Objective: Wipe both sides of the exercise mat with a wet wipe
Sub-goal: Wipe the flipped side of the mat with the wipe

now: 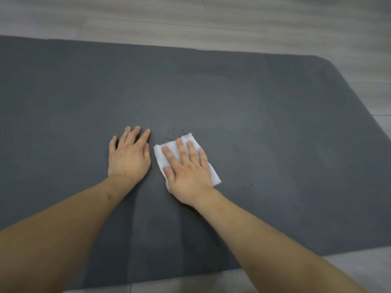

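From the head view, no brand, label or writing is showing on anything. The exercise mat (232, 98) is lying flat on the pale wood-grain floor (190, 20), dark grey, matte, with a rounded far right corner. A cluster of tiny dark specks (179, 129) is sitting on it just beyond the wet wipe (213, 176). The wipe is white and folded, lying on the mat's middle. The right hand (188, 172) is pressing it down, fingers (183, 153) straight and slightly spread. The left hand (129, 155) is resting flat on the mat just beside the wipe, fingers spread.
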`<state>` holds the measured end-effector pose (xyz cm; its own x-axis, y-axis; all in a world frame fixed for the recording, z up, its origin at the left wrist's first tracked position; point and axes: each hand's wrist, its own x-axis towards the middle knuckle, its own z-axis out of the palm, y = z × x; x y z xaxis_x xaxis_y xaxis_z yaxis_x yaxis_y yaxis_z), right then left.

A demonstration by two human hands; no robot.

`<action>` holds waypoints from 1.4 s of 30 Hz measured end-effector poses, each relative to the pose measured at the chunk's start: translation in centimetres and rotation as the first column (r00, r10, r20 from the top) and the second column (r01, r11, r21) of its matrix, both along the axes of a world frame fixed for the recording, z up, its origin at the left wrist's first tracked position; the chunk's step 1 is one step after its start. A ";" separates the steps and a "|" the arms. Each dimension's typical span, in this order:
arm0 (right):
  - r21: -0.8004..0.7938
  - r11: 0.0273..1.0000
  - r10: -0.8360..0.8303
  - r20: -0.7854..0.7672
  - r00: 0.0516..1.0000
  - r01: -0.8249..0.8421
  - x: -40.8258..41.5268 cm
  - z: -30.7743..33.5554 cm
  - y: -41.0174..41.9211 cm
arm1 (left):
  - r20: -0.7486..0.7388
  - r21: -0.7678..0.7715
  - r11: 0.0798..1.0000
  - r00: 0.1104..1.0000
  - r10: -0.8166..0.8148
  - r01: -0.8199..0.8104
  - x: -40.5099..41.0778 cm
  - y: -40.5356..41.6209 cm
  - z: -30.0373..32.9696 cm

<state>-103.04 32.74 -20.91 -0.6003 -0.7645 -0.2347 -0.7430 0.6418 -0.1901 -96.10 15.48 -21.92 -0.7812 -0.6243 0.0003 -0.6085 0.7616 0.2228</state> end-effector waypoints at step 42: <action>0.038 0.984 -0.169 -0.090 0.982 0.173 1.8 0.0 11.2 | 0.081 -0.013 1.000 0.996 0.027 -0.026 2.6 3.8 -0.4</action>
<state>-101.25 43.97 -20.88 -0.7405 -0.6388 -0.2086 -0.6341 0.7671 -0.0980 -93.55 19.27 -22.27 -0.7619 -0.6454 -0.0547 -0.6445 0.7471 0.1628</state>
